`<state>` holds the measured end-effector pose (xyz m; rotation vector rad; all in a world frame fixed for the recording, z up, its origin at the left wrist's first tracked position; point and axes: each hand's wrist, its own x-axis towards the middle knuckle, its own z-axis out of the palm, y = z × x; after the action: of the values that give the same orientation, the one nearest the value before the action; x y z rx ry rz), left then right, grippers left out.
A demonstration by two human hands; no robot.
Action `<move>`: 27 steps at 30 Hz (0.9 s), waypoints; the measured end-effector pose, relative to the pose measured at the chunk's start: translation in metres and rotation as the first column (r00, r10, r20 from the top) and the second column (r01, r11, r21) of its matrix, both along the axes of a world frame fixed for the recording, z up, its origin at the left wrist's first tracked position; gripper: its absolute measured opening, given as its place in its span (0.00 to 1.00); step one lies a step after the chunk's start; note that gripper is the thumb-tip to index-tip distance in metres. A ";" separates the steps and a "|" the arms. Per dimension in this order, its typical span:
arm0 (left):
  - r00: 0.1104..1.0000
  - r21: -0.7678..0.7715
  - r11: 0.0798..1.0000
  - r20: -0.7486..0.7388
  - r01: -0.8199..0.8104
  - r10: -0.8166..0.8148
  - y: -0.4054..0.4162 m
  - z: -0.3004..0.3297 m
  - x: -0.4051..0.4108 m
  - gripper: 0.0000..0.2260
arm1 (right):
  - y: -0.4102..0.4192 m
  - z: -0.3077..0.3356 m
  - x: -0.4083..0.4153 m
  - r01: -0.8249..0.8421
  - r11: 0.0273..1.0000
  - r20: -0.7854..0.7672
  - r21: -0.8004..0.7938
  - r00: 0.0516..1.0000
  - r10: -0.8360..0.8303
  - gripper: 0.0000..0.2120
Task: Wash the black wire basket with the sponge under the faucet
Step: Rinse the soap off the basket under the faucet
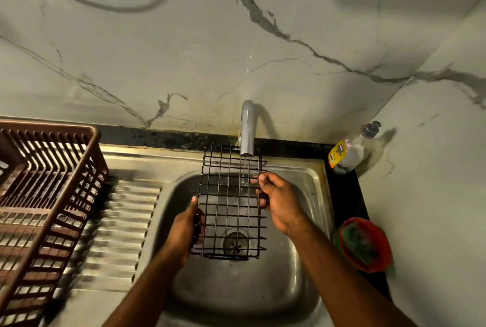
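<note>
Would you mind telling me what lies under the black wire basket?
Through the black wire basket, the steel sink and its drain show. The left hand hides the basin beside the basket's left edge.

Faucet [247,129] blocks above basket [231,203]; sink [302,182] front open.

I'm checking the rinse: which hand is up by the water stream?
The right hand, gripping the wire basket at its right edge beside the stream. The left hand holds the left edge, lower down.
</note>
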<state>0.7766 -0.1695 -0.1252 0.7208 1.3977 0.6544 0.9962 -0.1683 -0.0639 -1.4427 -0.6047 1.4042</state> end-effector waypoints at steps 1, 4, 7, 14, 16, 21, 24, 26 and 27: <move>1.000 0.001 1.000 -0.002 0.017 -0.017 0.007 0.001 0.001 0.24 | 0.000 0.000 0.000 0.010 1.000 -0.016 0.001 1.000 -0.010 0.09; 0.998 0.006 0.999 0.021 0.053 -0.053 0.025 0.007 0.002 0.26 | -0.001 0.003 -0.006 0.027 1.000 -0.037 -0.002 0.999 -0.027 0.10; 0.999 0.068 0.998 0.049 0.011 -0.014 0.036 0.017 0.003 0.24 | 0.001 0.005 -0.011 0.035 0.999 -0.044 -0.004 0.998 -0.035 0.09; 0.998 0.036 0.999 0.064 0.012 -0.014 0.046 0.039 0.000 0.29 | 0.013 0.015 -0.016 -0.013 0.999 0.068 -0.034 0.998 0.016 0.08; 0.994 0.005 0.997 0.083 -0.078 0.078 0.043 0.036 -0.001 0.26 | 0.017 0.014 -0.018 -0.057 0.998 0.187 -0.039 0.980 0.064 0.09; 0.963 -0.036 0.974 0.151 -0.222 0.225 0.026 0.029 0.011 0.21 | 0.018 0.002 -0.042 -0.037 0.979 0.914 -0.202 0.351 0.202 0.19; 0.939 -0.055 0.956 0.179 -0.288 0.293 0.018 0.024 0.012 0.22 | 0.016 -0.002 -0.051 -0.045 0.994 0.981 -0.102 0.163 0.108 0.35; 0.932 -0.055 0.949 0.180 -0.311 0.316 0.017 0.020 0.008 0.22 | 0.019 0.000 -0.056 -0.191 0.967 0.953 -0.170 0.217 0.210 0.45; 0.926 -0.065 0.945 0.188 -0.322 0.328 0.017 0.020 0.006 0.23 | 0.019 0.000 -0.059 -0.266 0.943 0.939 -0.201 0.221 0.262 0.48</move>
<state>0.7824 -0.1528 -0.1056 0.3854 1.3518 0.9347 0.9374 -0.1496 -0.0637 -2.2255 -1.7182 0.5161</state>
